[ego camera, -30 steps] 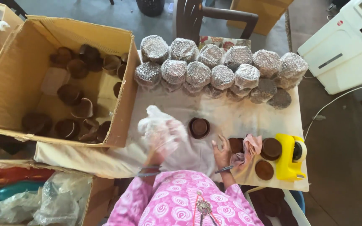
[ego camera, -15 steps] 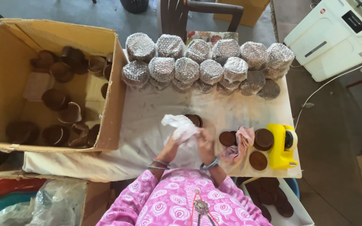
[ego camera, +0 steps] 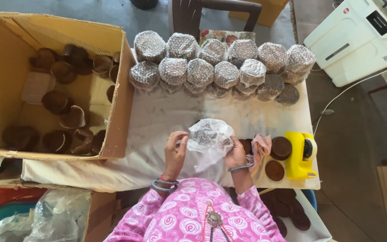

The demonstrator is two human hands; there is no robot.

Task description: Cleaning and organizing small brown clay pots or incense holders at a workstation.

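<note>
Both hands now close on one bundle at the near edge of the white-clothed table (ego camera: 157, 121): a dark round cup half swaddled in clear plastic wrap (ego camera: 209, 136). The left hand (ego camera: 175, 150) pinches the wrap's left edge with curled fingers, and the right hand (ego camera: 236, 154) cups the bundle from the right, fingers closed on it. A second ago the hands were apart, the left lifting a loose sheet of wrap while a bare cup stood on the cloth and the right worked near the tape; half a second ago they had come together over the cup. Now the wrap covers most of it, though whether the cup is fully enclosed is hard to tell through the crinkled film.

Just right of the right hand lie a pinkish scrap (ego camera: 261, 145), two bare brown cups (ego camera: 281, 147) and a yellow tape dispenser (ego camera: 301, 154). Two rows of wrapped cups (ego camera: 211, 67) are stacked along the far edge of the table. To the left an open cardboard box (ego camera: 59, 85) holds loose brown cups
</note>
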